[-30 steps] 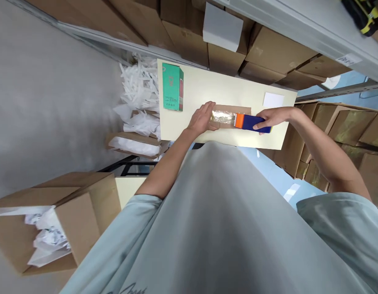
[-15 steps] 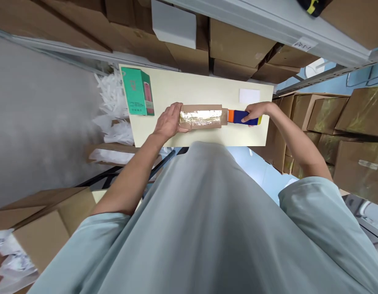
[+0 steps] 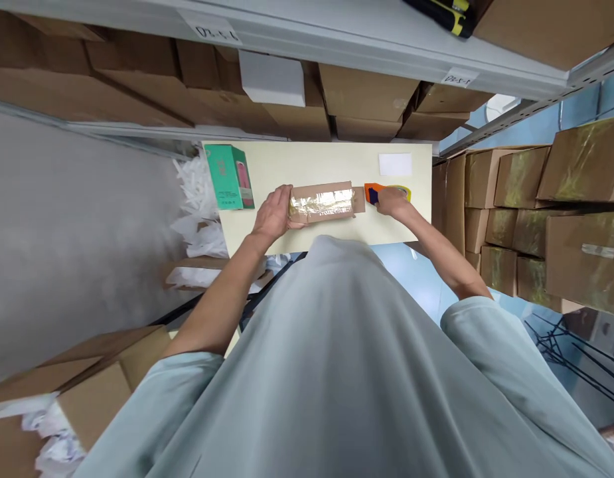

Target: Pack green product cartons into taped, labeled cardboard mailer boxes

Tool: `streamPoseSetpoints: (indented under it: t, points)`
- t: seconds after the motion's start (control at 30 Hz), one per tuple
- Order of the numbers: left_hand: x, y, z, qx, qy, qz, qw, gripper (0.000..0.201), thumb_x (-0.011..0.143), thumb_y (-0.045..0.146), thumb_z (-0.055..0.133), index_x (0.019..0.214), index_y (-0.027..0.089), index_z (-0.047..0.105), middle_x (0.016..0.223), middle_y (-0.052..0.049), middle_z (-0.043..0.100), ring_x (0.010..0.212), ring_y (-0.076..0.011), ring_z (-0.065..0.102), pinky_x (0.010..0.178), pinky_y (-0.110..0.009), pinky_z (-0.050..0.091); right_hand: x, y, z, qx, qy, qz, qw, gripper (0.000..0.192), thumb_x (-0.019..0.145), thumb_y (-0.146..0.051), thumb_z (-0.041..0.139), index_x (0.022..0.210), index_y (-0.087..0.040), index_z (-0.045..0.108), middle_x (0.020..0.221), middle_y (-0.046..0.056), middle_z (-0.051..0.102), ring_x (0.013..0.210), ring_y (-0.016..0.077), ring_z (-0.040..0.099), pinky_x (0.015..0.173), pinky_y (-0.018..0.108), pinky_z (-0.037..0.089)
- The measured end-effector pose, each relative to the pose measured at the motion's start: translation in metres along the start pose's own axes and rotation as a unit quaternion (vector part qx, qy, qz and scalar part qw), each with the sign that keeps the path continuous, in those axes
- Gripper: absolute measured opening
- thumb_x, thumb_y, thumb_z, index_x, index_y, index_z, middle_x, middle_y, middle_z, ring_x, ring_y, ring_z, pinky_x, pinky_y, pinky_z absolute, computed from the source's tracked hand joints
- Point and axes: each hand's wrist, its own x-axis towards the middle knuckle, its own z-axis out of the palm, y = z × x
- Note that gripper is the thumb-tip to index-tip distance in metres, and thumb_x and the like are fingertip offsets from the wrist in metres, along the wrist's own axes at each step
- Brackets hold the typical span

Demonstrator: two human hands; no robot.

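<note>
On the pale tabletop [image 3: 307, 159] lies a long brown cardboard box [image 3: 321, 192] with shiny clear tape along its upper face. A small end flap sticks out at its right. My left hand [image 3: 274, 214] grips the box's left end, thumb along the near side. Just right of the flap, my right hand [image 3: 392, 200] is closed round a tape dispenser [image 3: 372, 192] with an orange front, dark blue body and yellow roll. The fingers hide much of its body. A gap shows between dispenser and flap.
A green box [image 3: 224, 178] stands at the table's left end, and a white card [image 3: 395, 164] lies at the back right. Shelved cartons [image 3: 366, 89] line the far side. Stacked cartons [image 3: 520, 179] stand at right; shredded white paper [image 3: 194, 196] is at left.
My right hand has turned the tape dispenser, so its orange front and yellow roll now show differently. The box has tilted slightly, its right end raised in view. The head view has shifted.
</note>
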Motion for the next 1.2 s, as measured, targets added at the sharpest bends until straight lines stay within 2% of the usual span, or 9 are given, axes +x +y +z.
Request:
streamPoseSetpoints:
  t: [0.07,0.17,0.37,0.47,0.63,0.8,1.0,1.1,1.2]
  points:
    - [-0.003,0.014,-0.007,0.026,-0.015,0.003,1.000,0.129,0.072,0.077,0.092,0.173,0.011,0.047,0.179,-0.035,0.046,0.169,-0.0587,0.042,0.140,-0.075,0.032,-0.020,-0.003,-0.005,-0.029,0.062,0.068,0.995,0.036,0.107,-0.039,0.067,0.136,-0.018,0.073,0.129,0.025,0.084,0.124,0.0454,0.079,0.102,0.053,0.064]
    - [-0.003,0.051,-0.025,0.068,-0.006,0.015,0.998,0.144,0.072,0.078,0.094,0.180,0.005,0.032,0.186,-0.040,0.029,0.176,-0.0628,0.019,0.141,-0.082,0.017,-0.057,-0.016,-0.028,0.000,0.144,0.048,0.988,0.041,0.110,-0.044,0.059,0.137,-0.015,0.070,0.133,0.027,0.082,0.125,0.0442,0.079,0.101,0.048,0.064]
    - [0.039,0.155,-0.084,0.090,0.160,0.230,0.956,0.149,0.075,0.076,0.100,0.188,0.028,0.015,0.191,-0.031,0.025,0.181,-0.0513,0.017,0.146,-0.073,0.020,-0.093,-0.070,-0.107,0.060,0.271,-0.076,0.958,0.053,0.109,-0.044,0.054,0.152,-0.014,0.057,0.133,0.024,0.081,0.120,0.0462,0.079,0.097,0.051,0.064]
    - [0.071,0.194,-0.123,0.094,0.236,0.273,0.928,0.147,0.077,0.074,0.099,0.189,0.030,0.014,0.188,-0.031,0.031,0.179,-0.0508,0.026,0.145,-0.071,0.027,-0.088,-0.110,-0.156,0.018,0.358,-0.159,0.920,0.051,0.108,-0.035,0.052,0.153,-0.010,0.056,0.142,0.028,0.077,0.129,0.0469,0.074,0.107,0.053,0.060]
    - [0.112,0.215,-0.167,0.091,0.279,0.246,0.924,0.136,0.083,0.072,0.096,0.186,0.022,0.023,0.184,-0.033,0.037,0.175,-0.0508,0.036,0.142,-0.068,0.035,-0.060,-0.159,-0.223,-0.072,0.413,-0.155,0.895,0.049,0.108,-0.023,0.049,0.150,0.000,0.059,0.139,0.033,0.078,0.134,0.0462,0.072,0.120,0.055,0.049]
    - [0.113,0.204,-0.162,0.069,0.269,0.231,0.932,0.122,0.089,0.073,0.090,0.182,0.020,0.033,0.183,-0.033,0.039,0.175,-0.0493,0.037,0.143,-0.067,0.033,-0.021,-0.174,-0.244,-0.128,0.388,-0.132,0.903,0.052,0.105,-0.016,0.052,0.152,0.005,0.061,0.145,0.034,0.076,0.141,0.0438,0.068,0.128,0.055,0.044]
    - [0.067,0.143,-0.113,-0.020,0.240,0.134,0.961,0.097,0.102,0.084,0.067,0.174,0.020,0.050,0.175,-0.028,0.054,0.168,-0.0446,0.050,0.141,-0.063,0.038,0.001,-0.146,-0.214,-0.096,0.456,-0.171,0.868,0.078,0.110,-0.026,0.045,0.180,0.005,0.028,0.181,0.035,0.043,0.170,0.0480,0.037,0.141,0.069,0.025]
    - [0.023,0.085,-0.079,-0.070,0.252,0.042,0.964,0.089,0.105,0.086,0.057,0.167,0.021,0.059,0.172,-0.024,0.061,0.167,-0.0398,0.053,0.144,-0.059,0.036,0.003,-0.108,-0.144,-0.040,0.489,-0.177,0.853,0.081,0.117,-0.038,0.030,0.187,-0.005,0.005,0.194,0.025,0.021,0.181,0.0456,0.014,0.145,0.073,0.016]
    - [-0.025,0.034,-0.045,-0.104,0.242,-0.080,0.961,0.087,0.109,0.084,0.052,0.163,0.016,0.063,0.167,-0.025,0.065,0.163,-0.0378,0.058,0.140,-0.054,0.043,-0.002,-0.073,-0.035,0.066,0.447,-0.164,0.877,0.080,0.120,-0.050,0.015,0.188,-0.011,0.002,0.197,0.018,0.017,0.184,0.0389,0.013,0.147,0.068,0.019]
